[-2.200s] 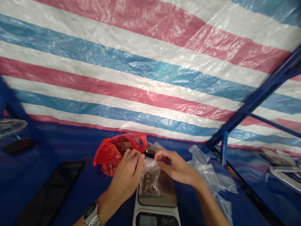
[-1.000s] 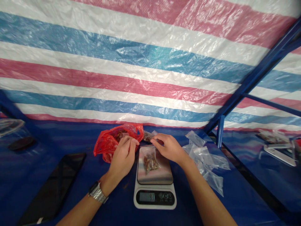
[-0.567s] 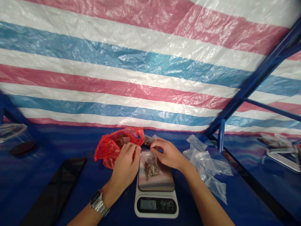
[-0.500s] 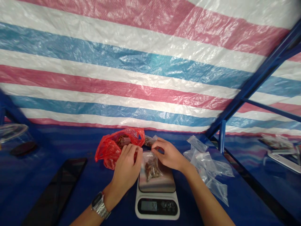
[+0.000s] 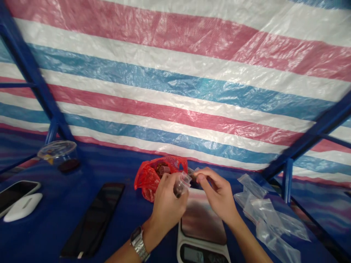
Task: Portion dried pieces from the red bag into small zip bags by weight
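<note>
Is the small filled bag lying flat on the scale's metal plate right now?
No, the left hand holds the small filled bag in its fingers, off the metal plate.

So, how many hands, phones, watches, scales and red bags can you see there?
Hands: 2 (left hand, right hand)
Phones, by their look: 2 (black phone, pale-edged phone)
Watch: 1
Scale: 1
Red bag: 1
Total: 7
</note>
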The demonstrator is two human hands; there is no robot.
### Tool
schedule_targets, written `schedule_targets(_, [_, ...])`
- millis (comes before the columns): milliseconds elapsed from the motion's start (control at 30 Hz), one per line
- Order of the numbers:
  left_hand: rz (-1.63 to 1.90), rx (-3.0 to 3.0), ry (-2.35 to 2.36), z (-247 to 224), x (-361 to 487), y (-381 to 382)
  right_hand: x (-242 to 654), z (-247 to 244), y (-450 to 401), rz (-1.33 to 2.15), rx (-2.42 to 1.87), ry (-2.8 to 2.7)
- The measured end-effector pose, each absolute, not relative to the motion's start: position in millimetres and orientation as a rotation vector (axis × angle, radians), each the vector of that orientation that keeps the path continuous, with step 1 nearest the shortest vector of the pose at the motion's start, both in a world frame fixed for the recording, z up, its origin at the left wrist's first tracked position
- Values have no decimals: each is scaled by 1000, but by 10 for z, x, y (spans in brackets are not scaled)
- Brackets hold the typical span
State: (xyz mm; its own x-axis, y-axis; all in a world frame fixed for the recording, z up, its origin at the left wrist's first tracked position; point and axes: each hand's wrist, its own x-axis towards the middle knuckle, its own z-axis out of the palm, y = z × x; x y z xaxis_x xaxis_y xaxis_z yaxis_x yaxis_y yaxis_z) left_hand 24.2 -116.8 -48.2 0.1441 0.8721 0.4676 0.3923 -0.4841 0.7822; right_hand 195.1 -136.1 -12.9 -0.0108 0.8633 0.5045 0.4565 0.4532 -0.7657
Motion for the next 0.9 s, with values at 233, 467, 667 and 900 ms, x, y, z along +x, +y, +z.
schedule_targets(233, [1443, 1807, 1961, -370, -232, -681, 1632, -102, -651, 438, -1186, -2218])
schedule_targets(467, [908, 1801, 1972, -458, -277, -593, 1554, -338, -411, 413, -1237, -2389])
schedule_targets(667, [978, 1745, 1820, -490, -266, -582, 1670, -217, -436, 384, -1179, -2425])
schedule_targets(900, [1180, 1665, 1718, -513, -245, -572, 1697, -142, -500, 381, -1199, -2508])
